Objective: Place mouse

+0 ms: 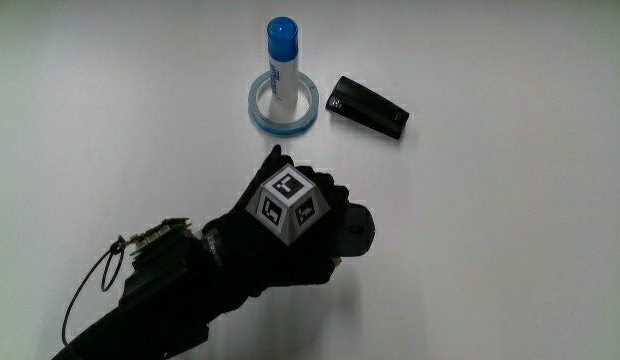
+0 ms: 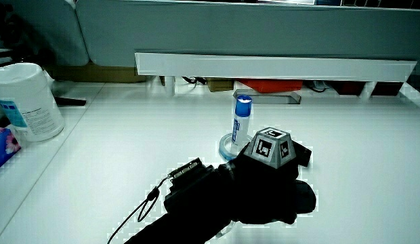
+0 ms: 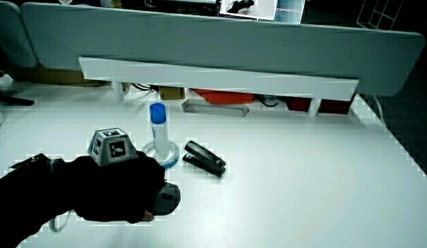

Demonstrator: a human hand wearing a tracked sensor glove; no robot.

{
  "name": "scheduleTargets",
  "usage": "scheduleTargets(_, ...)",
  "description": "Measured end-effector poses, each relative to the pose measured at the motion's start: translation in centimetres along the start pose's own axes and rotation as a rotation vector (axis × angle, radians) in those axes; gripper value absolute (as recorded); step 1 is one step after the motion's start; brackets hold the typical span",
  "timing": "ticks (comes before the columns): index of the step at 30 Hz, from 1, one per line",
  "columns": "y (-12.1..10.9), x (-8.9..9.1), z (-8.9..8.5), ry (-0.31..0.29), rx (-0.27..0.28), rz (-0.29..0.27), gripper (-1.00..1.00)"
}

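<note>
The hand [image 1: 295,235], in a black glove with a patterned cube [image 1: 288,203] on its back, is curled over a dark mouse [image 1: 359,229]. Only the mouse's rounded end sticks out from under the fingers. In a side view the mouse [image 3: 169,198] sits low at the white table top under the hand [image 3: 117,186]; I cannot tell whether it touches the table. The hand and mouse are nearer to the person than the glue stick. The forearm [image 2: 196,203] reaches in from the person's edge.
A blue-capped glue stick [image 1: 281,62] stands upright inside a pale blue tape ring [image 1: 258,106]. Beside the ring lies a black oblong stapler-like object [image 1: 367,107]. In a side view a white canister [image 2: 27,102] stands near the table's edge, and a low partition [image 2: 264,64] bounds the table.
</note>
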Motion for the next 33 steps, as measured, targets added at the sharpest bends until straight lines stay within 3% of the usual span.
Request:
scheduleTargets(5,0.4,-0.3,-2.5,-0.019,-0.034,-0.023,0.0)
scheduleTargets(16,1.0,-0.5,-6.4,0.01,-0.091,-0.038,0.0)
scheduleTargets(20,1.4,-0.8,-7.8,0.004,-0.113,-0.021,0.0)
scheduleTargets(25,1.5,-0.7,-8.3,0.02,-0.121,-0.027,0.0)
scheduleTargets(27,1.9,-1.0,-9.5,0.014,-0.146,-0.021,0.0)
scheduleTargets(31,1.9,-0.9,-9.4,0.03,-0.134,-0.022,0.0)
scheduleTargets(33,1.9,-0.9,-9.2,0.008,-0.165,-0.009,0.0)
